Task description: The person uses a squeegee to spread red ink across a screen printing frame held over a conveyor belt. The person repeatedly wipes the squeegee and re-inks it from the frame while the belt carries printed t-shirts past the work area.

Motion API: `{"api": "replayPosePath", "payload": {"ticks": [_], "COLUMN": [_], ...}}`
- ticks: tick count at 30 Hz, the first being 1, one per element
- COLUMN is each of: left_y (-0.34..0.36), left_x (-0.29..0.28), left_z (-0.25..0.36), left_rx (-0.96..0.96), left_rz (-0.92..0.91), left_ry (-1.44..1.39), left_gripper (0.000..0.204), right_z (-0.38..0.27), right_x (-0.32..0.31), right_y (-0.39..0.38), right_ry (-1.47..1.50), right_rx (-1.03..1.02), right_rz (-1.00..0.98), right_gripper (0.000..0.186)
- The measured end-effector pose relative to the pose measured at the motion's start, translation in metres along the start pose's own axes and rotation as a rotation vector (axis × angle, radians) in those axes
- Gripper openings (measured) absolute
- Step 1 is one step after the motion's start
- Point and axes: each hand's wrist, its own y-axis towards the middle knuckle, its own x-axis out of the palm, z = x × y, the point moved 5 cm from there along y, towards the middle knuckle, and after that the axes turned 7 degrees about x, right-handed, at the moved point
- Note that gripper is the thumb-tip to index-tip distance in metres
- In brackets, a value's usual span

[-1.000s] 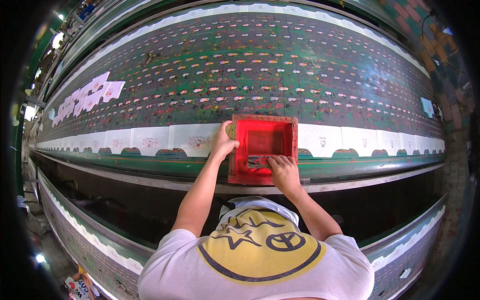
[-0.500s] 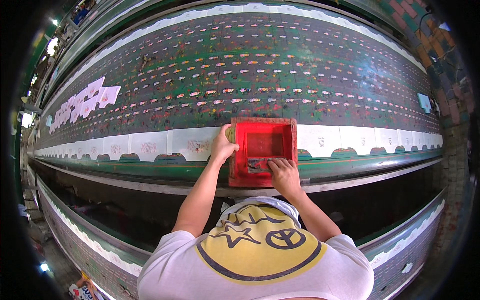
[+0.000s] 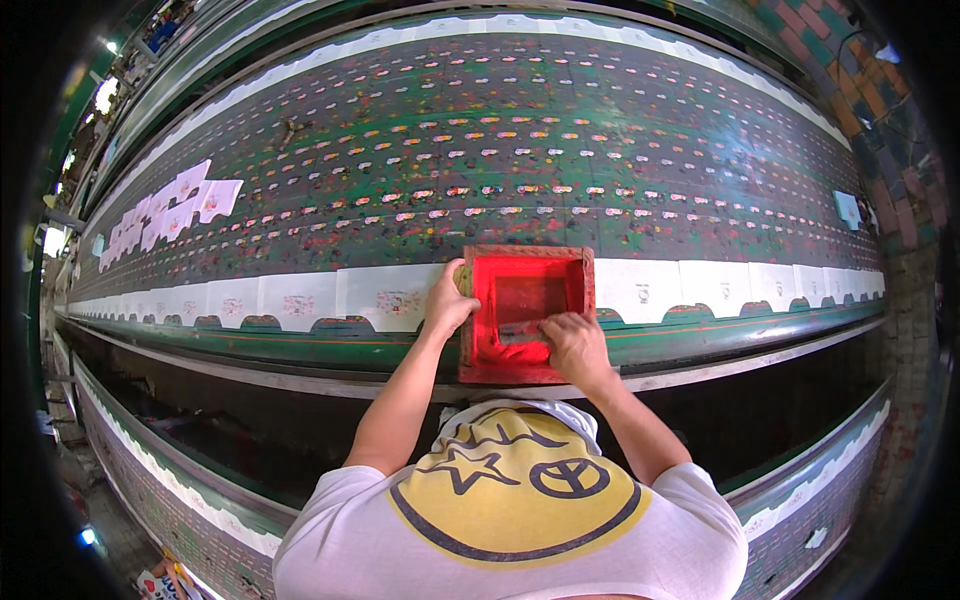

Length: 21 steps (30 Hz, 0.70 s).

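A square wooden screen frame (image 3: 527,252) with red ink inside sits over the near row of white cut fabric pieces (image 3: 640,290) on the long printing table. My left hand (image 3: 448,300) grips the frame's left side, thumb along its edge. In the frame's lower half, my right hand (image 3: 572,345) has its fingers closed on a dark squeegee (image 3: 518,330), lying tilted across the red ink; part of it is hidden under the fingers.
Pink-white pieces (image 3: 170,215) lie overlapped at the far left of the speckled table, a pale blue item (image 3: 848,208) at its right. A metal rail (image 3: 700,365) runs along the near edge. Another table (image 3: 180,470) is behind me; part of another person (image 3: 165,585) shows at lower left.
My right hand has shifted slightly right with the squeegee, which now sits more slanted. My left hand stays on the frame. The view has moved a little, putting the frame lower in the picture.
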Motion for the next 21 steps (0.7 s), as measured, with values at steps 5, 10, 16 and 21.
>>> {"api": "replayPosePath", "payload": {"ticks": [5,10,16,21], "left_y": [0.0,-0.006,-0.005,-0.006], "left_x": [0.001,-0.004,-0.003,-0.004], "left_z": [0.009,0.025,0.01,0.022], "left_rx": [-0.004,-0.05,-0.024,-0.063], "left_rz": [-0.024,-0.06,-0.024,-0.071], "left_ry": [0.056,0.036,0.071,0.093], "left_gripper": [0.09,0.089,0.089,0.088], "right_z": [0.03,0.045,-0.004,-0.018], "right_x": [0.004,0.02,0.03,0.04], "right_y": [0.063,0.07,0.024,-0.014], "right_ry": [-0.082,-0.112,-0.385,-0.306], "right_rx": [0.009,0.057,0.135,0.289], "right_rz": [0.082,0.09,-0.047,0.043], "right_gripper": [0.015,0.02,0.023,0.011]}}
